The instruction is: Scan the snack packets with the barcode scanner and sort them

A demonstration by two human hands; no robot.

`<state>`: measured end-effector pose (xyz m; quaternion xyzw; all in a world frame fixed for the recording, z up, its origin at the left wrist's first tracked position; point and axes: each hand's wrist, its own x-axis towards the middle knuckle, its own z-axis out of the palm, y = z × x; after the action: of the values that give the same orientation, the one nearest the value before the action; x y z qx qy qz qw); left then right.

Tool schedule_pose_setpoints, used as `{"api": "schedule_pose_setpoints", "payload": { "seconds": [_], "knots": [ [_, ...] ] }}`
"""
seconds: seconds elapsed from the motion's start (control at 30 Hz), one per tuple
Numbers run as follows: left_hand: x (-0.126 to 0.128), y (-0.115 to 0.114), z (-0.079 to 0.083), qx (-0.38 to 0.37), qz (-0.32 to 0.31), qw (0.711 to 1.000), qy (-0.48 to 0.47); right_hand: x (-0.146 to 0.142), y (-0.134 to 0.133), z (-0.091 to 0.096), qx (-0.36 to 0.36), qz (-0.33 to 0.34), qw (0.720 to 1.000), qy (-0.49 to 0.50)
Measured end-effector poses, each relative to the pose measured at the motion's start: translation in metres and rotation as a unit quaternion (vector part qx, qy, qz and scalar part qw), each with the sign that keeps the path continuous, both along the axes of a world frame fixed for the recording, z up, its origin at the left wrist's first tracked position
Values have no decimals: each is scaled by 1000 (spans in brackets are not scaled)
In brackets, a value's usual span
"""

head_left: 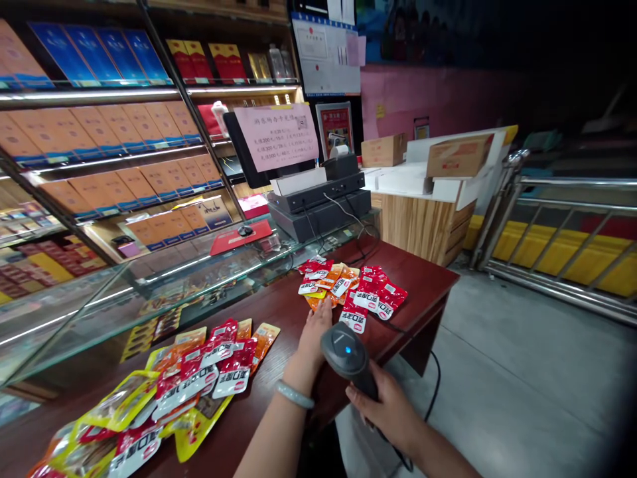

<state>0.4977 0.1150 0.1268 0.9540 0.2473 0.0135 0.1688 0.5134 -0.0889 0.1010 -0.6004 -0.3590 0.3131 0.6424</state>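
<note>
At the dark-red desk (286, 325), our right hand (391, 398) grips a black scanner (346, 352), while our left hand (317, 330) stretches out flat, its fingertips (326, 311) at a cluster of packets (367, 300); we cannot tell whether they touch. Farther left lies a larger heap of packets (186, 386) beside a glass case (94, 315).

Reddish-brown table (408, 265) with 2 groups of glossy packets (368, 292) on top.

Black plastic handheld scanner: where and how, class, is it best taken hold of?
Probably by its slim black handle, coming from the person's right, as the right hand does: it is narrower than the rounded head, which extends beyond the grip.
</note>
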Motion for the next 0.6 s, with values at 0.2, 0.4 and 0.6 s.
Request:
{"api": "schedule_pose_setpoints", "payload": {
  "seconds": [0.2, 0.4, 0.6],
  "knots": [
    [-51, -9, 10, 17, -41, 999, -24, 0, 2, -1, -4, 12, 1000, 13],
    [-101, -17, 13, 148, 137, 978, -56, -4, 5, 1, -3, 45, 998, 42],
    [-101, -17, 6, 250, 245, 936, 32, -10, 4, 0, -12, 53, 998, 40]
  ]
}}
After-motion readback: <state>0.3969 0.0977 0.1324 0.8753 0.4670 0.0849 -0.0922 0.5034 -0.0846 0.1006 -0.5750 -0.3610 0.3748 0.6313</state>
